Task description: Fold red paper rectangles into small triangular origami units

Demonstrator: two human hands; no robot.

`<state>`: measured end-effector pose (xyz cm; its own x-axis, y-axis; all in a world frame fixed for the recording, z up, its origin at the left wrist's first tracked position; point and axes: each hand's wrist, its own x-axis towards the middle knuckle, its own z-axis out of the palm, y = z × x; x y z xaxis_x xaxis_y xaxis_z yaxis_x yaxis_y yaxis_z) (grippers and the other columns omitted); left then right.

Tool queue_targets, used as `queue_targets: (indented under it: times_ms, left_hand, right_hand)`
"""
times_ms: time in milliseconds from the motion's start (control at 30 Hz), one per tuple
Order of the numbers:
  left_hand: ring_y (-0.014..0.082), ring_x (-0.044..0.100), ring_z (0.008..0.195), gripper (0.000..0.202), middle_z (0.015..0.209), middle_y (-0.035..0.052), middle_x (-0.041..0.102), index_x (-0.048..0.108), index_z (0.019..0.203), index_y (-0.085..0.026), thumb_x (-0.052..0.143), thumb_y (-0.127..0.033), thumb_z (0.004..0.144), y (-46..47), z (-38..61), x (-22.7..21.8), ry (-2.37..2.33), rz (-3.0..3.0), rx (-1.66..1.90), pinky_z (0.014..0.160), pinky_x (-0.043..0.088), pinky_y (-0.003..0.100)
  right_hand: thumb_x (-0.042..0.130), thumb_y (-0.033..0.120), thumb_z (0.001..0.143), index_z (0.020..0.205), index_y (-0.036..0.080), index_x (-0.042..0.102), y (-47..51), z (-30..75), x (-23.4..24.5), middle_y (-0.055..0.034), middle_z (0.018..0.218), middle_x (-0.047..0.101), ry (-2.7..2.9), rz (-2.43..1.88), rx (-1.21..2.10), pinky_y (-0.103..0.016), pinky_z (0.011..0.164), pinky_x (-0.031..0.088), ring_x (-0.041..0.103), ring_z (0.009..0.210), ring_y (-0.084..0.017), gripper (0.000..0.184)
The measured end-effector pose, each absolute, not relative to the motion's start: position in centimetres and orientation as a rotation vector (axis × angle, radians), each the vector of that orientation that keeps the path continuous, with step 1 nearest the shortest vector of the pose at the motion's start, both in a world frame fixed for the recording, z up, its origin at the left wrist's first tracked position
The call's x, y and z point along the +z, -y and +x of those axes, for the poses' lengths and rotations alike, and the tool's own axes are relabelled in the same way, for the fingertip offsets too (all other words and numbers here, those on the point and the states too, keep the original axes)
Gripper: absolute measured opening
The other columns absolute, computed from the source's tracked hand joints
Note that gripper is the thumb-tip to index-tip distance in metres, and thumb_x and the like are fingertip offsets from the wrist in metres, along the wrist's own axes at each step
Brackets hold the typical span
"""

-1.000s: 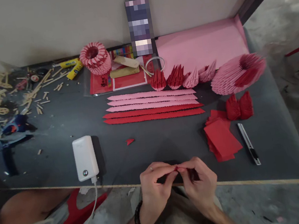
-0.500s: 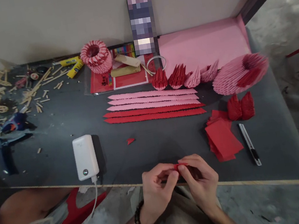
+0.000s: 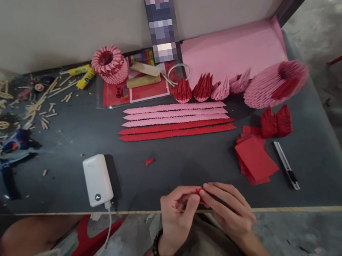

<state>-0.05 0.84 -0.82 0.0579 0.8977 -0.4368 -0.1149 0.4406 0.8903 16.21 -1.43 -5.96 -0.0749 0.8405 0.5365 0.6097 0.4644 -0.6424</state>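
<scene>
Over the table's front edge, my left hand [image 3: 178,220] pinches a small piece of red paper [image 3: 198,190] between thumb and fingers. My right hand [image 3: 231,209] meets it from the other side, its fingertips closed against the same piece. Most of that paper is hidden by the fingers. A small folded red triangle [image 3: 149,161] lies on the dark tabletop beyond the hands. To the right sits a loose stack of red paper slips [image 3: 256,162], with a utility knife [image 3: 286,166] beside it. Two bundles of folded red pieces [image 3: 268,123] stand just behind the slips.
Pink strips [image 3: 175,112] and red strips [image 3: 176,132] of joined paper lie mid-table. Pink-and-red paper models [image 3: 276,83] stand behind. A white power bank [image 3: 97,180] with a cable is at left. Wooden sticks [image 3: 44,96] and glue tubes [image 3: 85,78] lie farther back. Someone's knee [image 3: 29,241] shows lower left.
My right hand has turned over the paper, its fingers now stretched forward with the thumb hidden. The red piece shows less and sits slightly further left. My left hand has barely moved.
</scene>
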Motion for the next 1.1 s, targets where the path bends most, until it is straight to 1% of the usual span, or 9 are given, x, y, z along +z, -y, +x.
queue_targets:
  times_ms: [133,300,367,467,533,633,867,1033,1100]
  left_hand:
    - [0.0227,0.08,0.08,0.021,0.085,0.0097,0.083,0.077,0.09,-0.016,0.085,-0.03,0.078,-0.4,-0.2,-1.6,-1.279,0.733,0.881,0.075,0.065,0.027]
    - [0.0259,0.08,0.091,0.011,0.095,0.0117,0.083,0.079,0.087,-0.018,0.08,-0.028,0.083,-0.2,0.2,-1.9,-1.291,0.786,0.978,0.085,0.066,0.035]
    - [0.0259,0.079,0.096,0.005,0.099,0.0095,0.083,0.08,0.087,-0.022,0.078,-0.023,0.083,-0.2,0.2,-1.8,-1.37,0.976,1.025,0.088,0.065,0.038]
    - [0.0234,0.077,0.087,0.013,0.091,0.0051,0.081,0.079,0.089,-0.027,0.075,-0.016,0.082,-0.2,0.0,-1.5,-1.49,1.288,1.028,0.084,0.064,0.036]
    - [0.0214,0.076,0.079,0.018,0.086,0.0035,0.08,0.078,0.093,-0.027,0.073,-0.015,0.082,-0.2,-0.2,-1.4,-1.527,1.422,0.965,0.079,0.063,0.034]
    - [0.0204,0.075,0.079,0.02,0.087,0.0029,0.08,0.078,0.095,-0.026,0.07,-0.013,0.082,-0.5,-0.2,-1.1,-1.547,1.516,0.923,0.078,0.062,0.032]
    - [0.0207,0.074,0.069,0.011,0.078,0.0009,0.079,0.077,0.086,-0.025,0.071,-0.018,0.081,-0.4,-0.1,-1.3,-1.54,1.294,0.843,0.07,0.061,0.031]
    - [0.0187,0.072,0.065,0.004,0.073,0.0034,0.078,0.076,0.082,-0.021,0.072,-0.022,0.084,-0.6,-0.1,-1.2,-1.461,1.064,0.869,0.062,0.058,0.027]
    - [0.0186,0.073,0.066,0.01,0.075,0.0057,0.078,0.077,0.084,-0.018,0.073,-0.027,0.086,-0.7,-0.3,-1.0,-1.41,0.948,0.872,0.063,0.058,0.026]
  right_hand:
    - [0.068,0.012,0.086,0.112,0.031,0.076,1.2,15.7,-5.3,-0.0026,0.106,0.079,1.577,-1.286,0.544,-0.033,0.074,0.066,0.076,0.09,-0.019,0.033]
    - [0.072,0.016,0.084,0.104,0.022,0.072,1.0,14.5,-4.4,-0.0015,0.086,0.076,1.236,-1.427,0.898,-0.028,0.062,0.062,0.073,0.073,-0.016,0.021]
    - [0.071,0.014,0.083,0.1,0.024,0.073,1.2,14.4,-4.5,0.0001,0.086,0.076,1.288,-1.463,0.801,-0.028,0.063,0.062,0.074,0.073,-0.017,0.02]
    - [0.07,0.009,0.082,0.109,0.029,0.072,1.4,14.4,-4.6,0.0004,0.095,0.079,1.428,-1.451,0.616,-0.033,0.07,0.065,0.076,0.081,-0.019,0.034]
    - [0.07,0.007,0.081,0.115,0.03,0.071,1.6,14.4,-4.6,0.0002,0.097,0.08,1.499,-1.41,0.554,-0.035,0.073,0.066,0.076,0.082,-0.019,0.041]
    - [0.071,0.003,0.079,0.113,0.029,0.072,1.7,14.3,-4.8,0.0004,0.091,0.08,1.504,-1.378,0.536,-0.032,0.07,0.066,0.076,0.078,-0.018,0.042]
    - [0.073,0.0,0.077,0.114,0.032,0.075,1.7,14.6,-5.5,0.0011,0.089,0.08,1.508,-1.343,0.469,-0.032,0.063,0.066,0.076,0.073,-0.018,0.048]
    - [0.067,-0.003,0.079,0.119,0.026,0.076,1.5,15.1,-5.7,-0.0052,0.096,0.079,1.628,-1.17,0.41,-0.034,0.068,0.067,0.076,0.084,-0.02,0.05]
    - [0.067,-0.003,0.079,0.119,0.024,0.076,1.5,15.4,-5.9,-0.0066,0.1,0.079,1.674,-1.14,0.386,-0.035,0.07,0.068,0.077,0.088,-0.021,0.05]
